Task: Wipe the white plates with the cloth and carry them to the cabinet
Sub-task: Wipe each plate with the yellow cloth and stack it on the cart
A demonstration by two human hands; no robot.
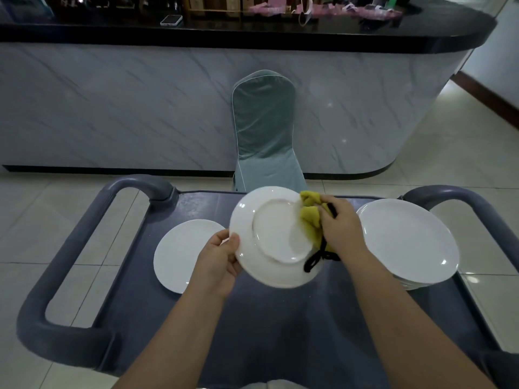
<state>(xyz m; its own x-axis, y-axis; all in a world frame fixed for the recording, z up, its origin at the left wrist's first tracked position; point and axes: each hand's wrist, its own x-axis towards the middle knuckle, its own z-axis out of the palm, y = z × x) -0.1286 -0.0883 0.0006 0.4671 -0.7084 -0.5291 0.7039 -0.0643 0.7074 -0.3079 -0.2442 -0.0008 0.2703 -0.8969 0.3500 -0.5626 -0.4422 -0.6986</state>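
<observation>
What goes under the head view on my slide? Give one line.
Left hand holds a white plate over the grey cart while the right hand wipes it with a yellow cloth.

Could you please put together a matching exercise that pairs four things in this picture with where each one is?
Things:
1. tilted round white plate
2. yellow cloth with a black loop
3. stack of white plates
4. white phone

Places:
A. on the black countertop
B. on the right side of the grey cart
C. gripped at its rim by the left hand
D. bunched in the right hand

Pairs: 1-C, 2-D, 3-B, 4-A.
</observation>
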